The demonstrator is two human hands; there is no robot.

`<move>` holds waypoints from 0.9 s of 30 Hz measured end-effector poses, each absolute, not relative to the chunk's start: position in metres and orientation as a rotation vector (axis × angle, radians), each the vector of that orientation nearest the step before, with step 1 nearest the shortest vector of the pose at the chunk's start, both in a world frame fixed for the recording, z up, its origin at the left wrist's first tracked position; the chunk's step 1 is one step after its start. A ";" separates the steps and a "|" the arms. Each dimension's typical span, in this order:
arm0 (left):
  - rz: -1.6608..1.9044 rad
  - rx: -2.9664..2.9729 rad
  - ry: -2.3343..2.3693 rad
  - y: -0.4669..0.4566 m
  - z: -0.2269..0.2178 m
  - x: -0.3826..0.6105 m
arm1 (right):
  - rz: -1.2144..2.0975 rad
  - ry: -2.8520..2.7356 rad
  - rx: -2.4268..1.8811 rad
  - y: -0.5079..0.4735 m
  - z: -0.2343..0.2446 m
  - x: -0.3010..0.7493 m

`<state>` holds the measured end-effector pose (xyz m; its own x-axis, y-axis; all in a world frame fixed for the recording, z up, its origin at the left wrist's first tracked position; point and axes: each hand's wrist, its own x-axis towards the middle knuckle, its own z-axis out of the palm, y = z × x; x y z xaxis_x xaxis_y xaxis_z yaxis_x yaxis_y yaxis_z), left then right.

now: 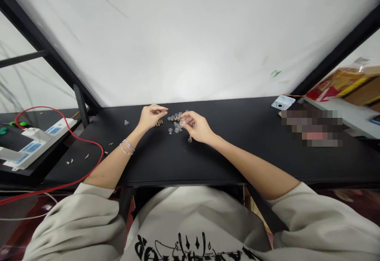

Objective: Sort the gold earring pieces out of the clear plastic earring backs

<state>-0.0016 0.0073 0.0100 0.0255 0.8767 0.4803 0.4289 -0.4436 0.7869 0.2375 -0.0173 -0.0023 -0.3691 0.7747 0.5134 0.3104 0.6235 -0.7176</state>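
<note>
On the black table [219, 160] lies a loose pile of small clear pieces [177, 127] that look like plastic or glass, with brassy bits among them. My right hand [198, 127] is at the pile's right side, its thumb and fingers curled in around a small clear piece. To the left of the pile, my left hand [152, 116] has thumb and fingertips pinched together; whatever is between them is too small to make out. Several small brass-coloured pieces [160, 123] sit beside and partly behind that hand. One clear piece [126, 122] lies apart at the left.
A white power strip [41, 144] with a red cable [99, 162] lies at the left. Tiny pale bits [70, 161] are scattered nearby. At the right are a light-coloured camera-like object [283, 103], a blurred-out item [311, 128] and a grey shelf [341, 112]. A white wall [190, 39] stands behind.
</note>
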 end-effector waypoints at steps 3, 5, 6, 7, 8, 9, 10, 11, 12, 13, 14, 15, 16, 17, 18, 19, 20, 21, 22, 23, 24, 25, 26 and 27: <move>1.431 1.772 1.366 0.012 0.004 -0.005 | 0.658 -1.953 -0.876 -0.018 -0.002 0.237; 1.428 1.732 1.387 0.014 0.002 -0.006 | 0.663 -1.958 -0.876 -0.018 -0.003 0.238; 1.425 1.725 1.394 0.014 0.001 -0.006 | 0.667 -1.958 -0.874 -0.018 -0.003 0.238; 1.425 1.720 1.399 0.014 0.001 -0.006 | 0.671 -1.958 -0.872 -0.018 -0.003 0.238; 1.423 1.717 1.405 0.014 0.001 -0.005 | 0.674 -1.958 -0.870 -0.018 -0.003 0.238; 1.420 1.716 1.412 0.015 0.001 -0.005 | 0.675 -1.958 -0.869 -0.018 -0.003 0.238; 1.418 1.713 1.421 0.015 0.001 -0.006 | 0.674 -1.959 -0.869 -0.018 -0.003 0.238; 1.416 1.712 1.431 0.015 0.001 -0.006 | 0.674 -1.960 -0.869 -0.018 -0.003 0.238; 1.414 1.713 1.440 0.015 0.001 -0.006 | 0.674 -1.961 -0.871 -0.018 -0.003 0.238; 1.412 1.716 1.449 0.015 0.001 -0.006 | 0.674 -1.963 -0.872 -0.018 -0.003 0.238; 1.409 1.722 1.459 0.015 0.001 -0.006 | 0.676 -1.963 -0.874 -0.017 -0.004 0.238; 1.407 1.734 1.471 0.015 0.002 -0.006 | 0.679 -1.964 -0.876 -0.017 -0.004 0.238; 1.402 1.748 1.491 0.014 0.003 -0.007 | 0.683 -1.965 -0.878 -0.017 -0.004 0.238; 1.390 1.764 1.520 0.013 0.004 -0.007 | 0.685 -1.966 -0.879 -0.017 -0.004 0.238; 1.365 1.782 1.557 0.013 0.005 -0.007 | 0.687 -1.967 -0.880 -0.017 -0.004 0.238; 1.324 1.810 1.599 0.012 0.007 -0.008 | 0.689 -1.968 -0.879 -0.017 -0.004 0.238; 1.275 1.849 1.641 0.011 0.009 -0.008 | 0.689 -1.971 -0.877 -0.017 -0.003 0.238; 1.228 1.896 1.680 0.010 0.010 -0.009 | 0.690 -1.972 -0.876 -0.017 -0.003 0.238; 1.190 1.950 1.711 0.010 0.011 -0.010 | 0.691 -1.974 -0.875 -0.017 -0.003 0.238; 1.167 2.005 1.733 0.010 0.012 -0.011 | 0.694 -1.976 -0.875 -0.017 -0.003 0.238; 1.159 2.050 1.748 0.010 0.013 -0.012 | 0.694 -1.976 -0.875 -0.017 -0.003 0.238; 1.163 2.077 1.757 0.011 0.013 -0.013 | 0.694 -1.975 -0.877 -0.017 -0.003 0.238; 1.170 2.088 1.763 0.011 0.014 -0.014 | 0.694 -1.974 -0.879 -0.018 -0.003 0.238; 1.173 2.088 1.769 0.011 0.014 -0.015 | 0.693 -1.974 -0.880 -0.018 -0.003 0.238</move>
